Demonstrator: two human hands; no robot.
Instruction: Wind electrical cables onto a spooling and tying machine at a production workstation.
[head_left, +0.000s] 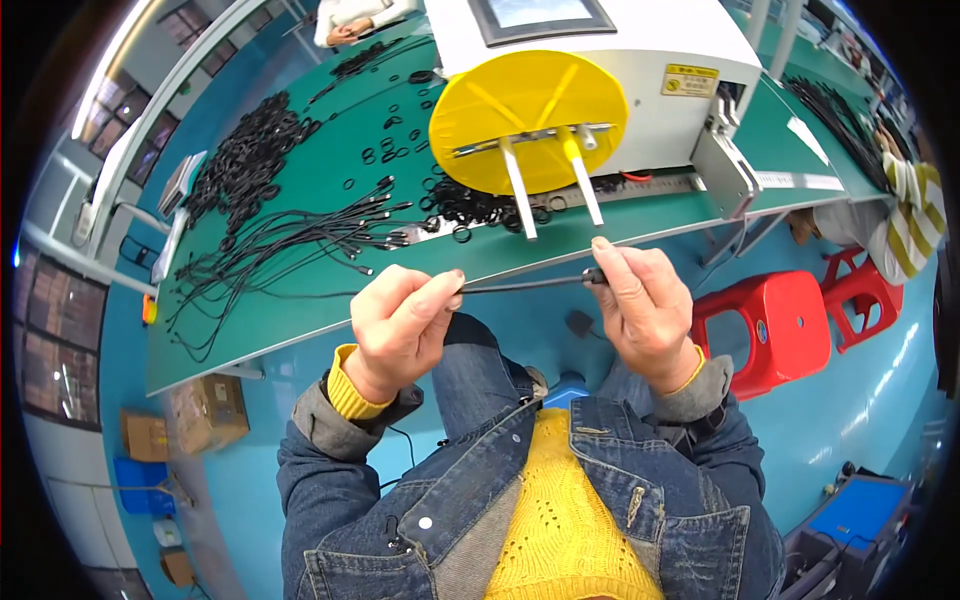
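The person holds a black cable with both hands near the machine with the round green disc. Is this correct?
No: the head view shows the round disc on the machine is yellow, not green. The left hand and right hand do hold the black cable.

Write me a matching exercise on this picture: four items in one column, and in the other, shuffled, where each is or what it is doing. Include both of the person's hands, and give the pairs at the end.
Column one
1. Left hand
2. Yellow disc
3. Right hand
4. Nearer red stool

Column two
A. On the front of the white machine
B. Standing on the blue floor
C. Pinching the thick dark end of the black cable
D. Pinching the thin part of that cable

Pairs: 1-D, 2-A, 3-C, 4-B
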